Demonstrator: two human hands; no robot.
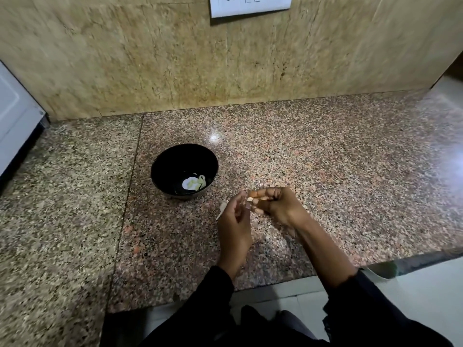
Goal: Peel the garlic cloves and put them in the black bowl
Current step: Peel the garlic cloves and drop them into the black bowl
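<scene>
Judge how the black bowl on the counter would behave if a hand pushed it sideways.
The black bowl looks rigid and glossy, so it would probably slide, not flex. The polished granite counter likely offers little grip. Its rounded sides taper downward, so a push at the rim might rock it.

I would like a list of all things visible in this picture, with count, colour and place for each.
black bowl: one, black, on the counter left of the hands.
peeled garlic cloves: a few, pale, inside the bowl; number unclear.
garlic clove: one, pale, pinched between both hands.
peel strip: one, beige, at the left hand.
counter: one, speckled pink-grey granite.
socket plate: one, white, on the wall at top.
left hand: one, holding the clove.
right hand: one, fingers curled on the clove.
</scene>
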